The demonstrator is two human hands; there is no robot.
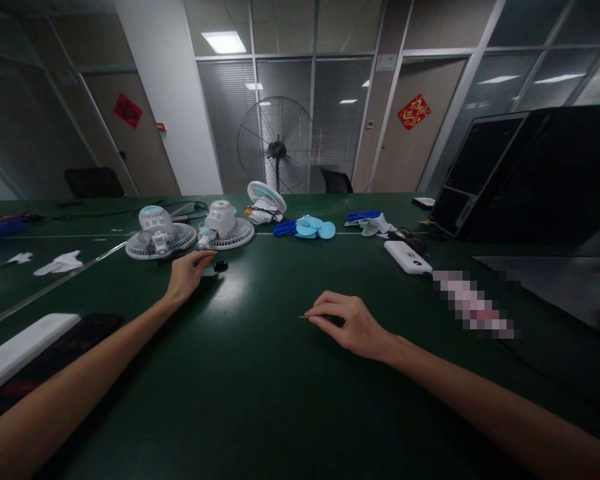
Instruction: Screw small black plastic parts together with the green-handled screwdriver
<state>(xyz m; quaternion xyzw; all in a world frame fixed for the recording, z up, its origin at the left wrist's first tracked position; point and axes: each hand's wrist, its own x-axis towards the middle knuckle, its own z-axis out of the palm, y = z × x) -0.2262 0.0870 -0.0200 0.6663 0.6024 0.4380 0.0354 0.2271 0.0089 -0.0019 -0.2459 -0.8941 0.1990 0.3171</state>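
Note:
My right hand (347, 323) hovers low over the green table (260, 373), thumb and forefinger pinched on a thin metal pin (303, 317) whose tip points left. The rest of the pin is hidden by the fingertips. To the left and farther off, my left hand (187, 275) is closed, its fingers bent together; what it holds, if anything, cannot be made out. Just right of those fingers lies a small black part (221, 266). Behind my left hand are two white fan heads, one on the left (161, 237) and another (225, 227) beside it, both grille down.
A third fan head (267, 202) leans farther back, near light-blue fan blades (315, 227) and blue-and-white gloves (370, 222). A white power bank (407, 257) with a cable lies right, before a large black case (540, 180). A long white box (27, 350) lies near left.

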